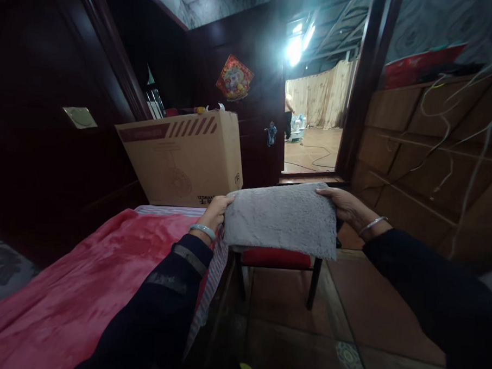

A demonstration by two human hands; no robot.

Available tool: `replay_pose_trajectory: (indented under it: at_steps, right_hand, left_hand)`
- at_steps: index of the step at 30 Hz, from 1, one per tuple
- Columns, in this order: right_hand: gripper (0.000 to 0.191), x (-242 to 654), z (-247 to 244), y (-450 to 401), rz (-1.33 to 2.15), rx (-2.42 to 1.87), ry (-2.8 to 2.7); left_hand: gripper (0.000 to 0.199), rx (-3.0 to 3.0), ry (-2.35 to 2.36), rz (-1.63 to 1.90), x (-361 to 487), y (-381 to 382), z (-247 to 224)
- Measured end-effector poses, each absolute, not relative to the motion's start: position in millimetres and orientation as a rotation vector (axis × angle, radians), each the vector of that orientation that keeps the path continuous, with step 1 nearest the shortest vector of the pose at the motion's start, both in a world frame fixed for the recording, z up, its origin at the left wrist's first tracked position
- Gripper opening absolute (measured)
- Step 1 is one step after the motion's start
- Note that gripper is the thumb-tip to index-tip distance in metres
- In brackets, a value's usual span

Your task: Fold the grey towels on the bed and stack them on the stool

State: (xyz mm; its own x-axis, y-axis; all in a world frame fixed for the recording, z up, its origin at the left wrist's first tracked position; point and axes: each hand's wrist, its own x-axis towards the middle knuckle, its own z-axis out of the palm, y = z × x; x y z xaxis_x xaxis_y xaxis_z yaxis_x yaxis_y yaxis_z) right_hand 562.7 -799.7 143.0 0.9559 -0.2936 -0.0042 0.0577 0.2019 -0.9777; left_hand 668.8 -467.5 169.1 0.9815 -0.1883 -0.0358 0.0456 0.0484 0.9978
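Observation:
A grey fluffy cloth (281, 218) hangs spread out in front of me, its upper edge running between my two hands. My left hand (217, 211) is closed on its upper left corner, thumb on top. At the upper right corner, my right hand (345, 204) pinches the edge, with part of the fingers hidden behind the cloth. Just below and behind it stands a chair with a red seat (277, 258) and dark legs. The cloth covers the upper part of the chair; whether it rests on the backrest I cannot tell.
To the left lies a bed with a pink blanket (115, 271). A large cardboard box (182, 160) stands beyond it, by a dark door (259, 71). Wooden drawers (418, 154) with dangling white cables are at right. Through the doorway, a person (288, 115) stands near a fan.

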Motion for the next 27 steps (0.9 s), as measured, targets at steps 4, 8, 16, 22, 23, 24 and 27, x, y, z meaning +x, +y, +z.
replay_pose_trajectory:
  at_steps: [4,8,16,22,23,24,27]
  right_hand:
    - [0.017,564,151,-802,-0.277,-1.411,0.251]
    - [0.03,561,150,-801,-0.439,-1.701,0.296]
    - [0.054,560,144,-807,-0.739,-2.28,0.249]
    - [0.046,543,171,-782,-1.075,-2.739,0.195]
    - [0.048,542,176,-775,-1.114,-2.771,0.096]
    - [0.051,544,178,-767,-1.124,-2.802,-0.011]
    - [0.063,551,172,-750,-1.018,-2.898,-0.253]
  left_hand:
    - [0.027,1.521,-0.132,-0.081,657,-465,166]
    - [0.029,1.629,-0.114,-0.085,649,-460,159]
    - [0.029,1.874,-0.214,-0.034,659,-450,154]
    - [0.056,2.419,-0.587,0.73,641,-481,176]
    - [0.06,2.461,-0.729,0.765,636,-489,180]
    - [0.064,2.487,-0.857,0.782,632,-498,183]
    - [0.073,2.529,-1.131,0.77,628,-521,184]
